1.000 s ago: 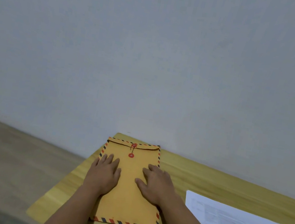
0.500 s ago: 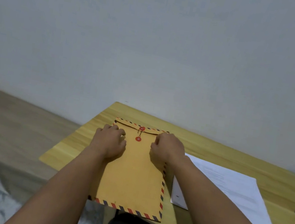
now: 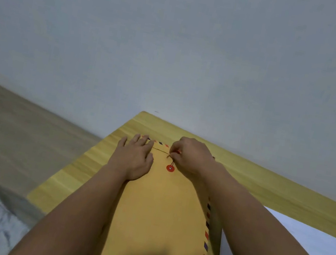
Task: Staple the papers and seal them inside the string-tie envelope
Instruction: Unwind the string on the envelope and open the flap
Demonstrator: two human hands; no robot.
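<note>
A light wooden table (image 3: pixel 96 173) is filling the lower middle and right of the frame, its far corner standing against a pale wall (image 3: pixel 178 39). A yellow envelope (image 3: pixel 160 216) with a striped border is lying flat on the table, running from the frame's bottom edge up toward that corner. White papers (image 3: pixel 298 251) are lying on the table at the lower right, just beside the envelope. A wood-look floor (image 3: pixel 15 134) is showing at the left.

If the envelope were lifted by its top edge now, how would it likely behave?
The envelope probably bends rather than staying rigid, since it lies thin and flat. It looks light. Its flap may open: the right hand pinches the string, apparently unwinding it.
</note>
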